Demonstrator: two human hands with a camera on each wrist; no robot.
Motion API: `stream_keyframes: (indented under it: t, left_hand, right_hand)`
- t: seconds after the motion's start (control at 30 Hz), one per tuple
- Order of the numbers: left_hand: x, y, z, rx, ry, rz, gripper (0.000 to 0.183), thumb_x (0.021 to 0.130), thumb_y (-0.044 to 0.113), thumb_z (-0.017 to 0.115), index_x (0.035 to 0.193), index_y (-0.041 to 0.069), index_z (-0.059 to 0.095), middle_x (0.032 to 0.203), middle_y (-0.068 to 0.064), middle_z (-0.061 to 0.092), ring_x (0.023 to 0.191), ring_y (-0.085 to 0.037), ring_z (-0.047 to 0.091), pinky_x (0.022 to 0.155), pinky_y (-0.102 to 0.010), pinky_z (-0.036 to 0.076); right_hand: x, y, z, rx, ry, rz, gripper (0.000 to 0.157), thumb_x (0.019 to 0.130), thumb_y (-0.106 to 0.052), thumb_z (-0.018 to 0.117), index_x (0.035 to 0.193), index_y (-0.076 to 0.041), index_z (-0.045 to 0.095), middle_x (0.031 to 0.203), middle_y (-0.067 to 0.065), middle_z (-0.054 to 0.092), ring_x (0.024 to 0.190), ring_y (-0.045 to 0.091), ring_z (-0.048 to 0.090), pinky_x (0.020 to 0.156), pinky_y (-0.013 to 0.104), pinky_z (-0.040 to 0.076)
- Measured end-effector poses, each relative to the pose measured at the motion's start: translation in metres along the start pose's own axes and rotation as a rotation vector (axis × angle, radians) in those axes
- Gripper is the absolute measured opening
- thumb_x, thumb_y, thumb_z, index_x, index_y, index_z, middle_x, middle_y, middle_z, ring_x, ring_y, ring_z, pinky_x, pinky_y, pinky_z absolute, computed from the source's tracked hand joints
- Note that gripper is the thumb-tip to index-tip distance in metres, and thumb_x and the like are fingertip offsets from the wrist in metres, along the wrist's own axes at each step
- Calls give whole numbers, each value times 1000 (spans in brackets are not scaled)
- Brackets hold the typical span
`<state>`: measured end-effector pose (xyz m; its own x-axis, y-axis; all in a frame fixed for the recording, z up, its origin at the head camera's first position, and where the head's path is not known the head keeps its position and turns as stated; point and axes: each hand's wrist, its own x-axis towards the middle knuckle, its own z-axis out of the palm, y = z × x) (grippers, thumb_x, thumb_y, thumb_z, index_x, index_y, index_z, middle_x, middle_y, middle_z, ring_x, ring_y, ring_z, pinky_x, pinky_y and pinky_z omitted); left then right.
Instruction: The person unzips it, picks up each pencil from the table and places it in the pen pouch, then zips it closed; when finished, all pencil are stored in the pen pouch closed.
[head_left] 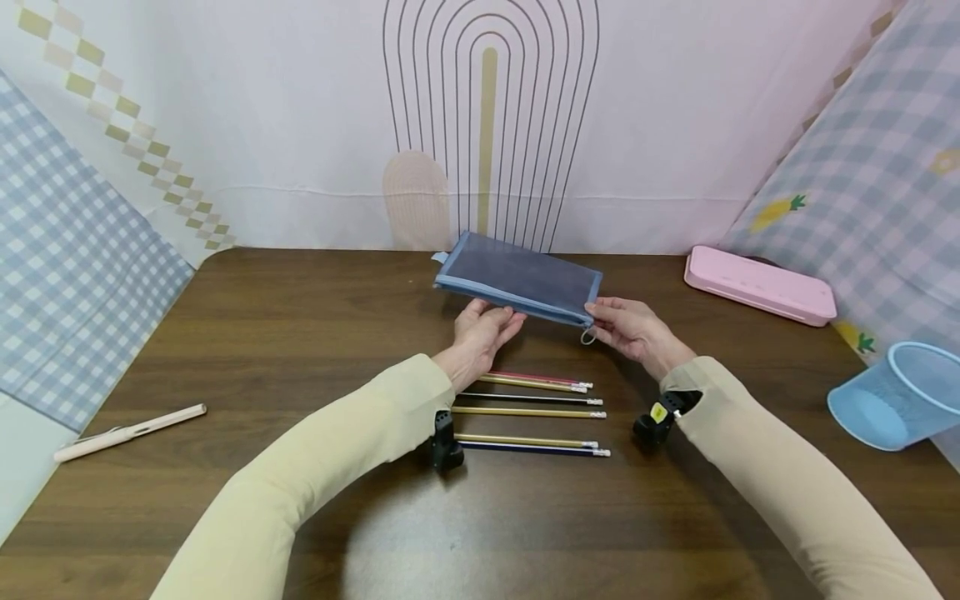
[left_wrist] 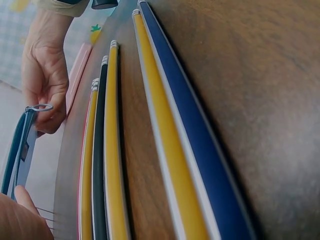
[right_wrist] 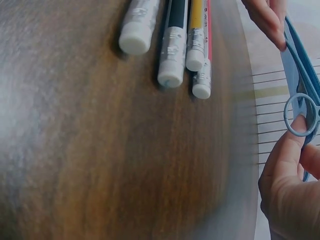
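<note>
A blue mesh zip pouch (head_left: pixel 525 279) is held tilted above the table, toward the back. My right hand (head_left: pixel 630 333) pinches its near right corner by the zipper, where a ring pull (right_wrist: pixel 298 115) hangs. Along the near edge, my left hand (head_left: pixel 483 333) grips the pouch from beneath; its fingers are partly hidden. Below the hands, several pencils lie side by side with their eraser ends to the right. Among them are a dark blue pencil (left_wrist: pixel 192 130), a yellow pencil (left_wrist: pixel 167 145) and a black pencil (head_left: pixel 532 399). My left forearm covers their other ends.
A white pen (head_left: pixel 135 432) lies on the left of the brown wooden table (head_left: pixel 300 333). At the back right is a pink case (head_left: pixel 757 283), with a light blue mesh pen cup (head_left: pixel 885 404) nearer on the right. Patterned cloths hang behind and at the sides.
</note>
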<state>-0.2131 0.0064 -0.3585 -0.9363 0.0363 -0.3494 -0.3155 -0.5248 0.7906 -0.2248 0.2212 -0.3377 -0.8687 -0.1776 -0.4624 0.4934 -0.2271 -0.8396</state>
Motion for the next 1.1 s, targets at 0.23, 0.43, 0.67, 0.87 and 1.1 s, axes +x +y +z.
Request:
stream_keyframes:
  t: [0.23,0.43,0.67,0.87,1.1]
  left_hand:
    - [0,-2,2,-16,12,23,28,88,-14,54,110,3,51,76,-5,59,69,-13,63,93,-37,51]
    - [0,-2,2,-21,16,28,29,88,-14,54,111,3,51,76,-6,58,66,-13,63,84,-32,55]
    - [-1,-2,2,-24,6,24,30,88,-13,53,113,4,52,78,-6,57,66,-12,64,81,-29,56]
    - [-1,-3,2,-26,2,26,29,88,-14,53,111,4,52,80,-6,57,66,-12,64,78,-27,57]
    - [0,-3,1,-30,0,37,30,88,-15,53,113,2,52,78,-6,57,65,-12,63,72,-23,57]
  right_hand:
    - [2,2,0,11,-13,-4,16,96,-2,48,84,-8,57,68,1,59,60,7,58,58,15,52]
    - [1,4,1,2,-11,-11,20,96,-2,48,80,-10,58,67,0,60,61,6,58,58,15,53]
    - [-1,5,-1,-11,-15,6,12,95,-5,52,85,-9,57,68,0,61,61,6,60,60,15,53]
    - [-5,6,-4,-3,-2,10,6,94,-7,55,89,-8,56,71,2,62,64,8,61,64,17,55]
    - [-11,4,-3,-80,146,-141,14,91,-11,61,98,-7,50,71,-3,60,63,6,59,62,15,54]
